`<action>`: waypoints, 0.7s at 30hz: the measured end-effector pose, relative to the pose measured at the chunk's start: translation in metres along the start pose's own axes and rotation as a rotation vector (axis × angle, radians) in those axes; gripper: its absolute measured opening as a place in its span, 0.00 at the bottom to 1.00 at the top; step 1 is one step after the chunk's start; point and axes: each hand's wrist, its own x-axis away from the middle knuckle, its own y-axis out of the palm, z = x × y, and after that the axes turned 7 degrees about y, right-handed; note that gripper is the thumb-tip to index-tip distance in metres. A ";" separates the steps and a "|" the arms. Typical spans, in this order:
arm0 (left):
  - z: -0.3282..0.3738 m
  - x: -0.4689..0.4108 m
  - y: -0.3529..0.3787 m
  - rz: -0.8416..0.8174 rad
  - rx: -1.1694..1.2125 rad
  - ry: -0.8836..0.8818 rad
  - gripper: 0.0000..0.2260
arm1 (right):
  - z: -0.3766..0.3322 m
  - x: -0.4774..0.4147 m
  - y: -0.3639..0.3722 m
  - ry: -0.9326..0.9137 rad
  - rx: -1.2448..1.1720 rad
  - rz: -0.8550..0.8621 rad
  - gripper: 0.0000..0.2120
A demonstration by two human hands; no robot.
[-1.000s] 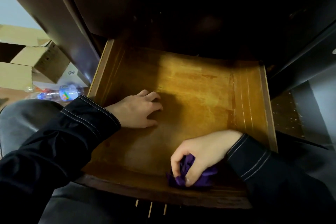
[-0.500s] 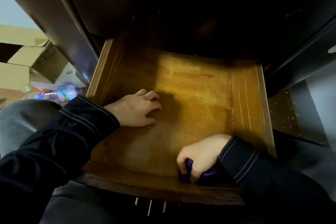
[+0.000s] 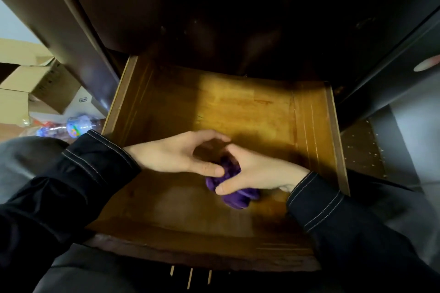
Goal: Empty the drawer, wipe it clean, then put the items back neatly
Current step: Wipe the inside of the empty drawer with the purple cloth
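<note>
The wooden drawer (image 3: pixel 314 126) is pulled out of a dark cabinet, and nothing but my hands and a cloth is inside it. A crumpled purple cloth (image 3: pixel 234 191) lies bunched near the middle of the drawer floor. My right hand (image 3: pixel 259 173) grips the cloth from the right, thumb underneath. My left hand (image 3: pixel 176 154) reaches in from the left, its thumb touching the cloth and its fingers curved over the top of it. Both arms wear black sleeves with white stitching.
The dark cabinet body (image 3: pixel 238 19) overhangs the back of the drawer. Cardboard boxes (image 3: pixel 40 83) and a clear plastic bottle (image 3: pixel 71 126) lie on the floor to the left. My knees in grey trousers (image 3: pixel 23 157) sit just before the drawer front (image 3: pixel 202 254).
My right hand has carried the purple cloth from the front right corner toward the middle of the drawer. My left hand has lifted off the drawer floor and moved right to meet the cloth.
</note>
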 end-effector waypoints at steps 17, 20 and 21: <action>0.031 -0.031 0.032 0.042 0.211 -0.157 0.16 | 0.010 0.058 -0.048 0.043 0.132 0.489 0.14; 0.031 -0.046 0.045 -0.028 0.179 -0.211 0.15 | 0.039 0.068 -0.071 -0.023 0.669 0.875 0.14; 0.030 -0.050 0.051 -0.055 0.173 -0.217 0.15 | 0.049 0.069 -0.074 -0.014 0.792 0.924 0.13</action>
